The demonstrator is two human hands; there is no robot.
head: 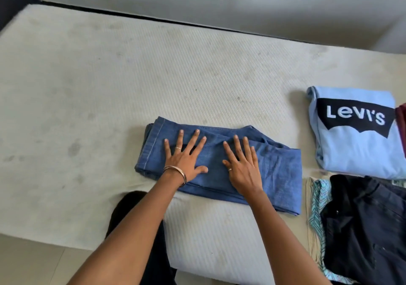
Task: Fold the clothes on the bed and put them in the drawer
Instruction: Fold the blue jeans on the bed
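Note:
A pair of blue jeans (281, 170) lies folded into a flat rectangle near the front edge of the bare mattress (109, 82). My left hand (186, 155) presses flat on the left half of the jeans with fingers spread. My right hand (241, 164) lies flat on the middle of the jeans, fingers straight. A folded light blue T-shirt (356, 150) with a black logo rests on the mattress to the right. No drawer is in view.
A black garment (364, 223) lies on a teal patterned cloth (316, 210) at the front right. A dark red cloth (402, 122) shows at the right edge. A grey wall (219, 1) runs behind the bed. Pale floor (28, 262) shows at the lower left.

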